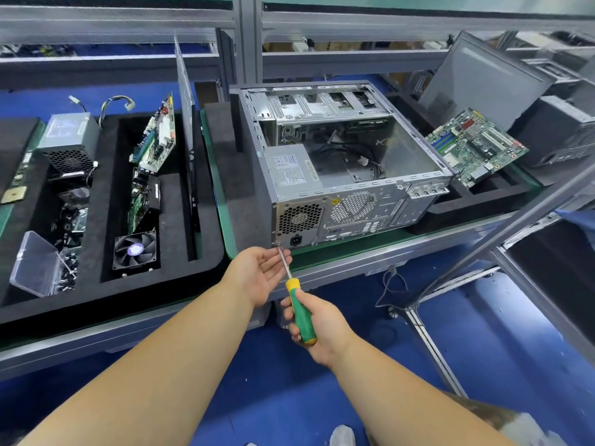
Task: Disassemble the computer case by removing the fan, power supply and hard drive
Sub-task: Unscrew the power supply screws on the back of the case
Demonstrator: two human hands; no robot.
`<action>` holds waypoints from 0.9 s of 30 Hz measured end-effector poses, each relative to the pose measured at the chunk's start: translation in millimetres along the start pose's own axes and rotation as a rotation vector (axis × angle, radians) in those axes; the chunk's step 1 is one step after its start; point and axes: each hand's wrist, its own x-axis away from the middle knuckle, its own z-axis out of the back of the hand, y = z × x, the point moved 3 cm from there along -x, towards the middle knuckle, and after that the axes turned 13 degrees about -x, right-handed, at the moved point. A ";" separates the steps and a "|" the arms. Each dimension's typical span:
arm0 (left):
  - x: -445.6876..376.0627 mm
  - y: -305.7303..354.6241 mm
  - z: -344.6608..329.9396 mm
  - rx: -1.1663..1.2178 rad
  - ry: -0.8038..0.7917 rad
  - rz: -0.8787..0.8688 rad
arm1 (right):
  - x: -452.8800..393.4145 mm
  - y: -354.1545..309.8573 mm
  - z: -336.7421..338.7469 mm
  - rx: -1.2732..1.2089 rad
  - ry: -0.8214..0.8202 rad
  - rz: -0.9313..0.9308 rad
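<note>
While the right hand (317,326) gripped the green-and-yellow handle of a screwdriver (297,304), its shaft ran up to a screw at the lower left corner of the computer case (347,162) rear panel, just beside the power socket. Left hand (260,272) lay palm up with fingers relaxed and apart, fingertips touching the shaft near the tip, holding nothing. Case sat side-open on a black foam pad on the bench (370,262). Power supply (291,167) was seated inside at the rear left corner, its grille showing on the back panel. Loose cables lay on the case floor. Drive cage (322,106) sat along the far side; could not tell whether a hard drive was in it. Motherboard (476,146) leaned tilted just right of the case. On the left foam tray (167,272): a fan (135,251) near the front, another power supply unit (69,140) at the back, circuit boards standing on edge, a clear plastic box (33,263) with its lid open beside small screws.
</note>
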 end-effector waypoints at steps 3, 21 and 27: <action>-0.3 0.1 -1.2 -0.005 -0.002 0.010 | -2.0 -1.7 2.0 0.253 0.114 0.174; 4.4 4.2 -5.8 -0.039 0.006 0.029 | -3.4 -4.1 4.1 0.110 0.114 0.038; 6.0 5.2 -5.5 -0.051 -0.008 0.032 | -2.4 -6.8 0.3 0.111 0.088 -0.003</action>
